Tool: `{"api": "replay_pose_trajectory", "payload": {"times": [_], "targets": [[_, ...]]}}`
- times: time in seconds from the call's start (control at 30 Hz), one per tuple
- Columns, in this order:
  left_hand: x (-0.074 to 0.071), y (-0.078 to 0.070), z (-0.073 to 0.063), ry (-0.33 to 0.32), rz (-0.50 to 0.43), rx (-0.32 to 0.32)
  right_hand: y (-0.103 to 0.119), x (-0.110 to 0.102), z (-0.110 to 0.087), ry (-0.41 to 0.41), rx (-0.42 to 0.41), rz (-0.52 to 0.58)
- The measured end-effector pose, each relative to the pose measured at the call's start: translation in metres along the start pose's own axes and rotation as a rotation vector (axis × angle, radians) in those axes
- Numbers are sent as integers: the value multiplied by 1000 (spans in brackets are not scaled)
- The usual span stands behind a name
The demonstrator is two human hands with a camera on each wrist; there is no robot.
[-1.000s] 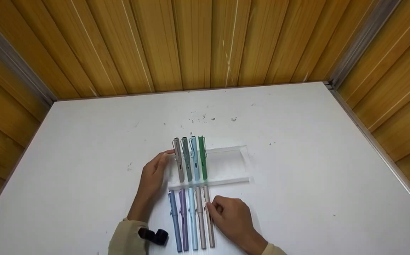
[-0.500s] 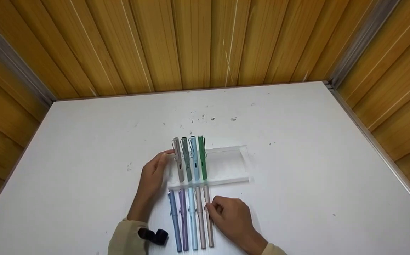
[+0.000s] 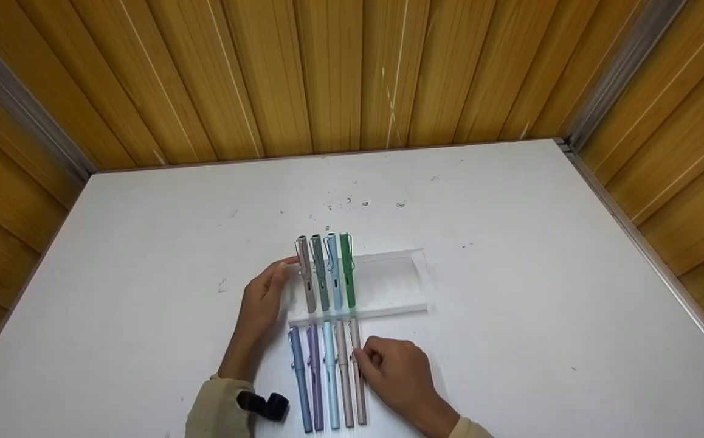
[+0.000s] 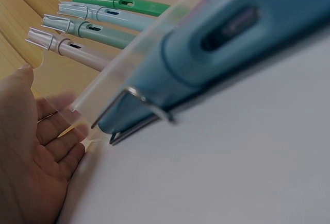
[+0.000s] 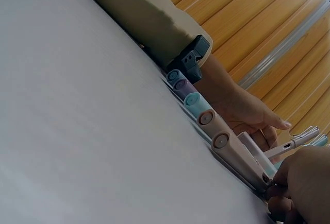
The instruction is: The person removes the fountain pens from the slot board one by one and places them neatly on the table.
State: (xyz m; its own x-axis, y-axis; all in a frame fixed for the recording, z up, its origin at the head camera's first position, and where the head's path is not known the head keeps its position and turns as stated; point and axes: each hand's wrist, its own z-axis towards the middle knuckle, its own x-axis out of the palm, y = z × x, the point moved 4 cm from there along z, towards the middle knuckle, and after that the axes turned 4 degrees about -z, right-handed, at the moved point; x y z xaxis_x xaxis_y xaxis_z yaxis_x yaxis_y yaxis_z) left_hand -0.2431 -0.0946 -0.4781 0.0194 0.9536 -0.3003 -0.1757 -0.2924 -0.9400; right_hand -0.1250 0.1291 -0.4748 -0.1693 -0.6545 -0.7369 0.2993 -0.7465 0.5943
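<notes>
Right hand [image 3: 397,372] pinches a beige pen [image 3: 360,389] lying lengthwise, cap [image 3: 354,331] away.

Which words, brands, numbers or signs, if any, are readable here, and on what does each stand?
No text can be read in any view.
Upper pens in the clear holder: nothing legible.
Lower pens: nothing legible; any marks on their round ends are too small.
Black wrist device: nothing legible.

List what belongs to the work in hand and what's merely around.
Belongs to the work:
clear holder, gripped by the left hand
four pens resting on it
five pens in front, the rightmost pen held by the right hand

Merely around:
white table
wood-look panels
black device on the left wrist
</notes>
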Motion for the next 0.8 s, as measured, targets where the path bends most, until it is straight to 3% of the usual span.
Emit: {"api": "replay_pose_trajectory", "payload": {"times": [0.57,0.8], "targets": [[1,1,-1,-4,-4,-35,-6,0,3,9,53,40],[1,1,-1,-5,-12,-43,-8,0,9,14,19,125]]}}
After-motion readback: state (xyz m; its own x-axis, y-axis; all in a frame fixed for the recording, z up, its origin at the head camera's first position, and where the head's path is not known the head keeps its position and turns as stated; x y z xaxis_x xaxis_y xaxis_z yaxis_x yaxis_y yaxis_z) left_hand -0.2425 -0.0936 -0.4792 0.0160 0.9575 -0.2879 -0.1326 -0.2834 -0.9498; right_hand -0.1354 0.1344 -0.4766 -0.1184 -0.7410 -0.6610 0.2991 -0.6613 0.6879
